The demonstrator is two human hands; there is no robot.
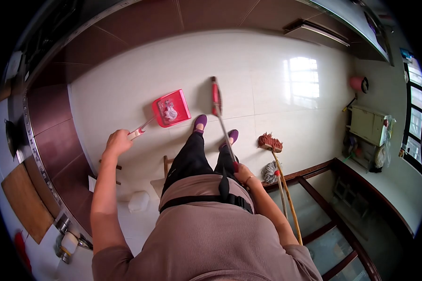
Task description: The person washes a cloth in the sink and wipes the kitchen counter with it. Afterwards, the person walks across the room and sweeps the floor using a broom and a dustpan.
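Note:
My left hand [120, 142] is closed round the pale handle of a red dustpan [186, 112], held out to my left front. Some whitish, crumpled litter [169, 111] lies in the pan. Low by my waist, my right hand [243, 174] grips the long handle of a broom [216, 97]. The broom's red head is in front of my feet, to the right of the dustpan and apart from it. Whether the dustpan touches the floor I cannot tell.
Brown cabinets [140, 28] curve along the front and left. To my right, a reddish-brown mop [270, 142] and a grey string mop [270, 172] lean by a dark-framed glass door [323, 225]. A pale green cabinet [368, 124] stands farther right. A wooden stool [166, 165] is beside my left leg.

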